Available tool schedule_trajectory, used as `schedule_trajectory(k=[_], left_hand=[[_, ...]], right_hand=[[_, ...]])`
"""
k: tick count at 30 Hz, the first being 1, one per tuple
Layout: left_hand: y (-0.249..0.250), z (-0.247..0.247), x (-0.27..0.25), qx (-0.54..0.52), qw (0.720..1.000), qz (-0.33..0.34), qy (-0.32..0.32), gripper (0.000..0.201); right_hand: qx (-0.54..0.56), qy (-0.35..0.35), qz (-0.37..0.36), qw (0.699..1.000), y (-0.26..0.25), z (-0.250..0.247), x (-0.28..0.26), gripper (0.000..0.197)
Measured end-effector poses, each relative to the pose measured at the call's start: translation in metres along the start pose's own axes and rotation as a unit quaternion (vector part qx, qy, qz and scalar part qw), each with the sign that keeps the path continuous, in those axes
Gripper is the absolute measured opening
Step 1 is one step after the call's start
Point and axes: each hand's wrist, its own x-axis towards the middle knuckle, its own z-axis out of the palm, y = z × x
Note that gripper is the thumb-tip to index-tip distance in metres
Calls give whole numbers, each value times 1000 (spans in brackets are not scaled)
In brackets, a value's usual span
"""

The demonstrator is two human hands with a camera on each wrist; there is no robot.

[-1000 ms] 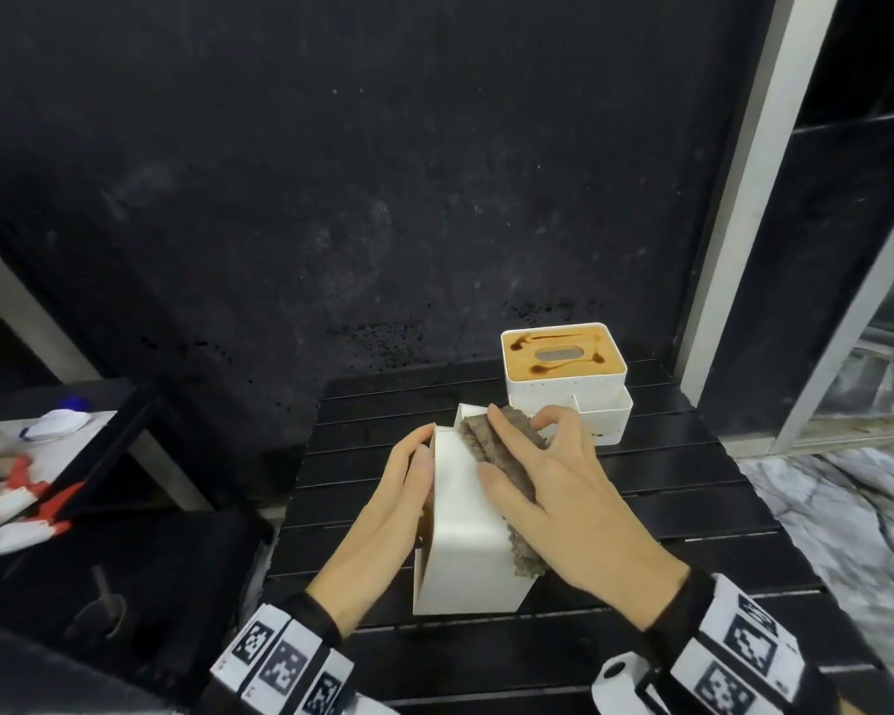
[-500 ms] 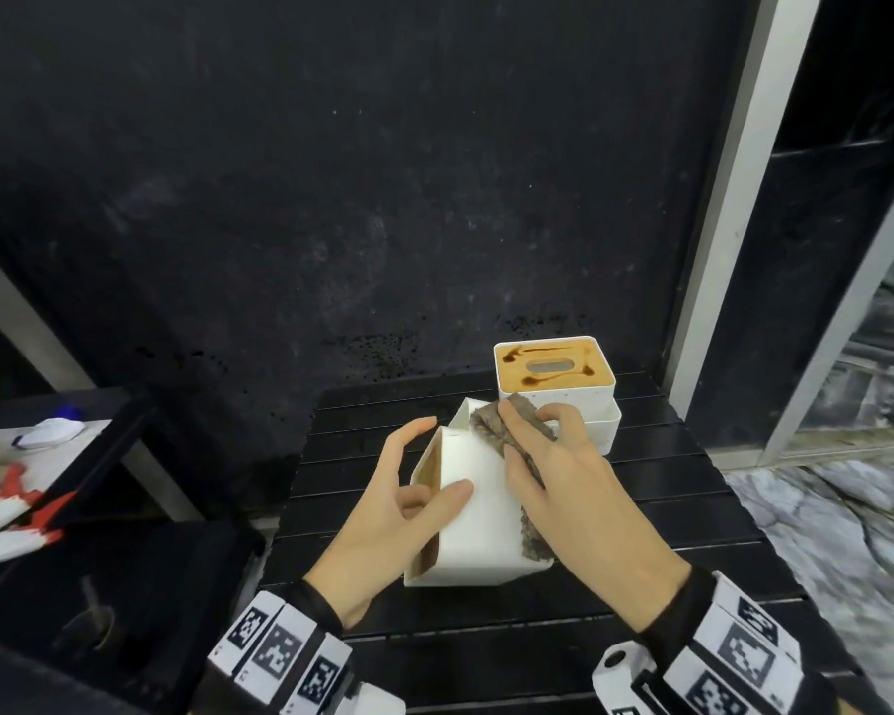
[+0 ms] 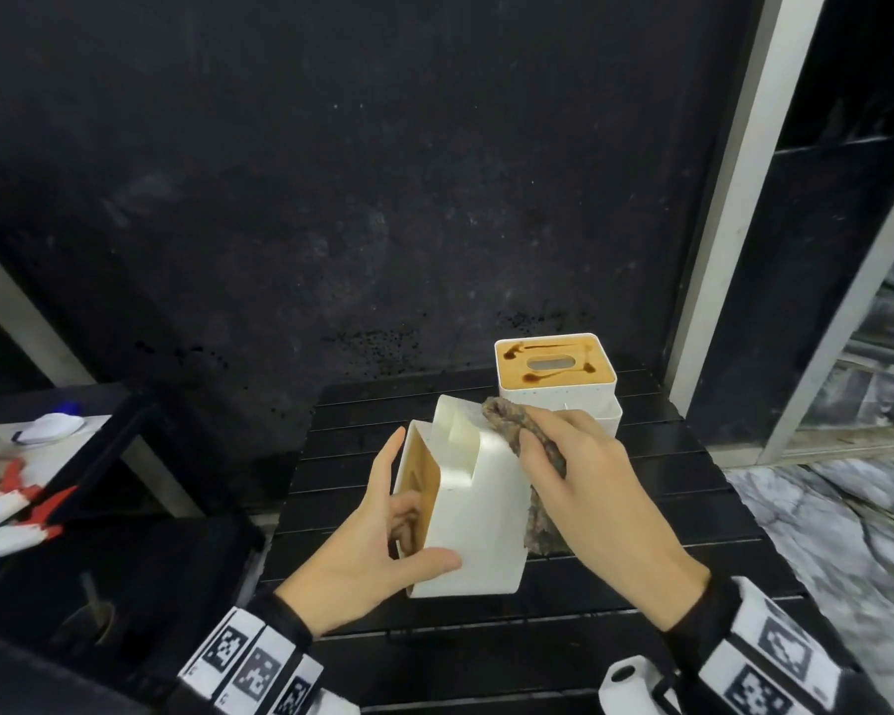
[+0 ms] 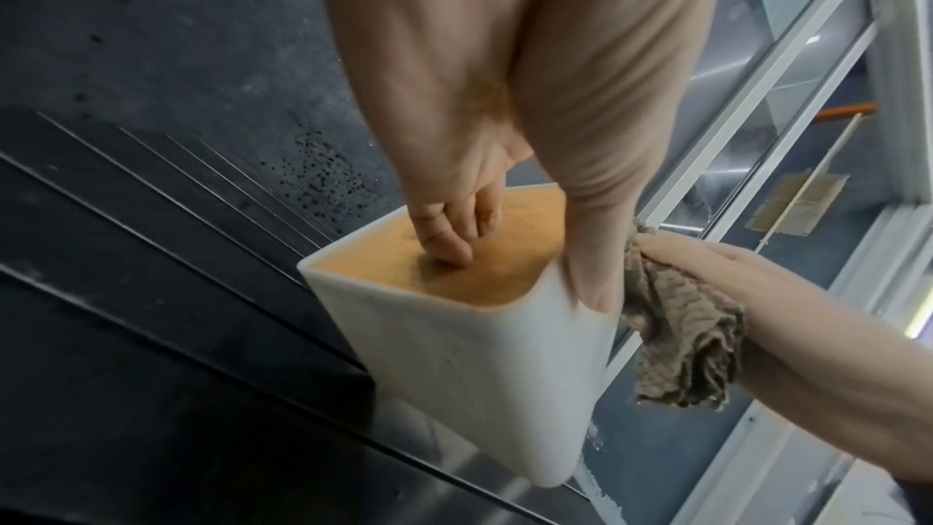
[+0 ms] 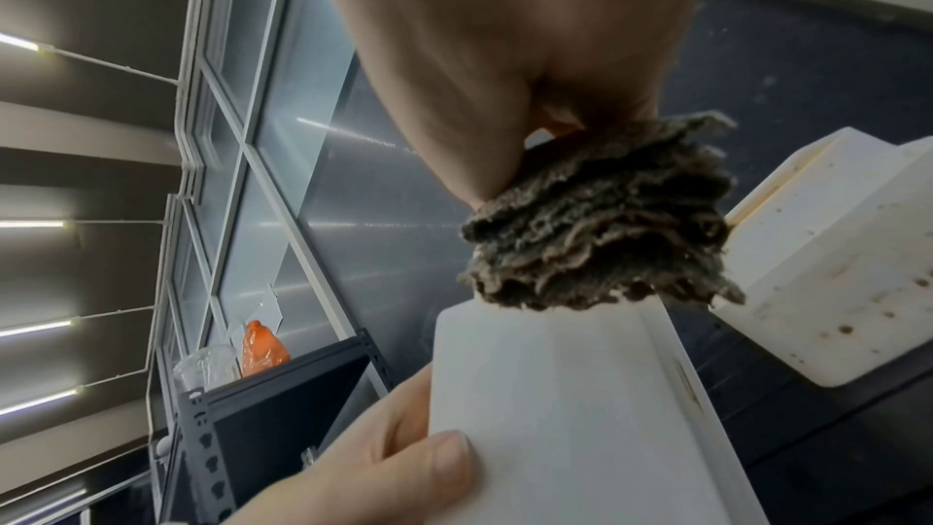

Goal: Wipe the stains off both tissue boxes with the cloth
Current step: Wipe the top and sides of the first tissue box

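Tilted further, near box point(image 3: 478, 513) leans over slatted black table point(image 3: 641, 508).

sleeves: black on both arms point(image 3: 290, 619), as far as I can see from my feed
wrist bands: white cuffs point(image 3: 251, 663) with black square tag markers, both sides
right wrist: small white rounded bit point(image 3: 628, 681), hole on top
hands: bare, no gloves

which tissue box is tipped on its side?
The near box, held by the left hand, with the cloth against it. Its tan top faces left. The far box stands upright at the table's back, its stained top facing up.
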Motion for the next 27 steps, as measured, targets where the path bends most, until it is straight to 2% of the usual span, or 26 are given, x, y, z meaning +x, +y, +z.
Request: schedule_trajectory(k=[8,17,27], left_hand=[[-15,3,4,54,999,-10,0,140],[-7,18,4,2,998,11,68,129],[-12,24,2,4,999,26,38,134]], right_hand=[[-12,39,-6,999,7,17,-25,47],[-56,13,-48,997,4,28,-39,47],[-96,1,-48,994,-1,24,-13,49]])
